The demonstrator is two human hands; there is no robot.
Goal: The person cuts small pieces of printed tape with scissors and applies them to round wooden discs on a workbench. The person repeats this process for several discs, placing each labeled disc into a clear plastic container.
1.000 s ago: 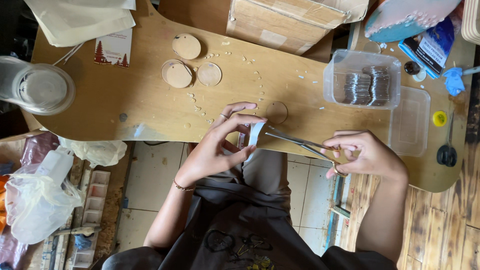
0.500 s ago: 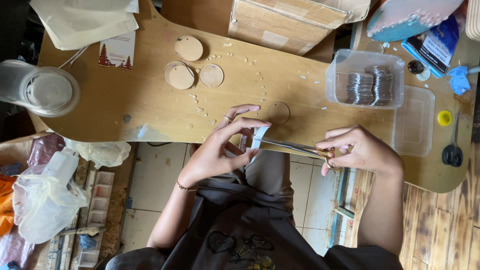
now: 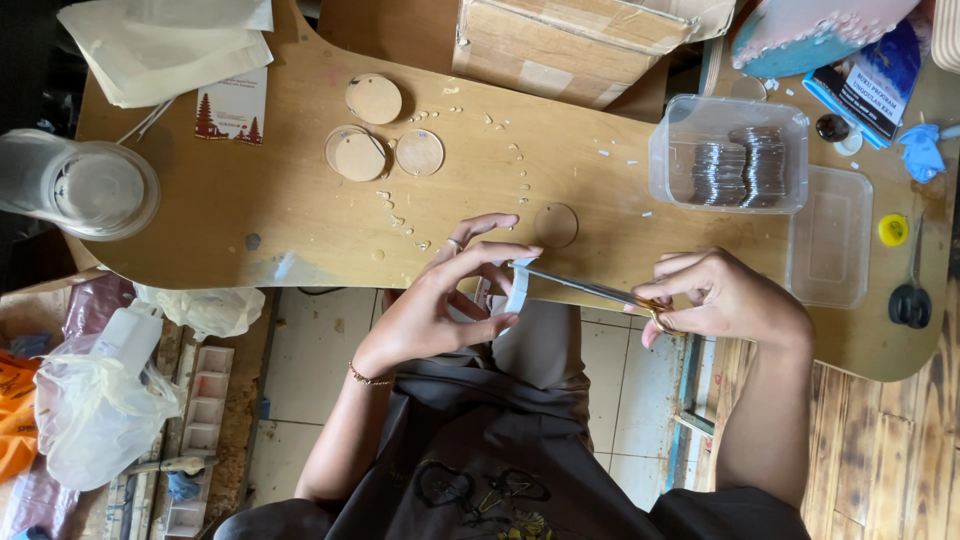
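White strip (image 3: 517, 287) being pinched in left hand (image 3: 440, 300), right hand (image 3: 725, 297) gripping scissors (image 3: 590, 290) closing on it, over desk (image 3: 300, 210) edge.

Our right hand (image 3: 725, 298) has closed in on itself: a second ago the fingers lay spread along the scissors (image 3: 590, 290) handles, and now they curl tightly over them, hiding most of the grip. The blades have shifted with it, tilting so the tips now sit up against the pale strip (image 3: 517, 287) pinched in our left hand (image 3: 440, 300). That left hand has turned a little, its fingers arching higher over the strip, with the forefinger pressing down from above. Both hands have drifted slightly nearer the desk (image 3: 300, 220) edge.
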